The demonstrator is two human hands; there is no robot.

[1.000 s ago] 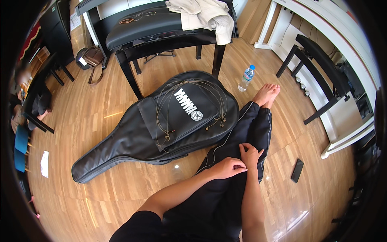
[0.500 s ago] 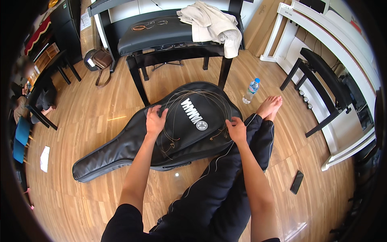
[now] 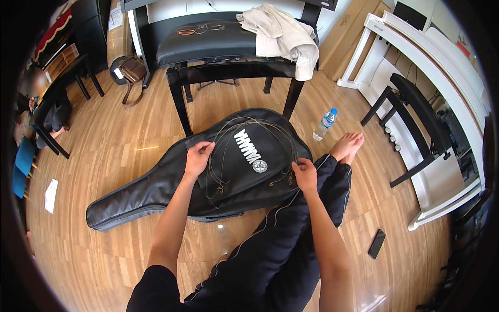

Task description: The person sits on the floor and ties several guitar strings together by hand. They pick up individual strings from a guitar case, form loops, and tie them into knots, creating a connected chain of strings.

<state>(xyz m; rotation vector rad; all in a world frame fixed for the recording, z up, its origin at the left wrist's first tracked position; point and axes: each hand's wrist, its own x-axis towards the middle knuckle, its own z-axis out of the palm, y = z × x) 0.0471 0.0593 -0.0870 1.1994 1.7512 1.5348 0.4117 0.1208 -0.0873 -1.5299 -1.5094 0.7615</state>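
Note:
Several thin metal guitar strings (image 3: 249,119) form a loose arch over a black padded guitar bag (image 3: 150,193) lying flat on the wooden floor. Their curled lower ends dangle over the bag's front. On the left side of the arch, my left hand (image 3: 197,158) pinches the strings between thumb and fingertips. My right hand (image 3: 306,175) is beside the bag's right edge, thumb and index finger closed at the strings' right side. The fingers partly hide how many strings each hand holds.
A black bench (image 3: 208,46) with a beige cloth (image 3: 283,39) and coiled strings stands beyond the bag. A water bottle (image 3: 325,125) is near my feet, a phone (image 3: 377,244) to the right. A white piano (image 3: 358,57) stands right; another person sits far left.
My left hand's fingers have come together on the strings; before, they were spread apart. My right hand's fingers have closed a little, lower at the strings' right side. The view has shifted slightly.

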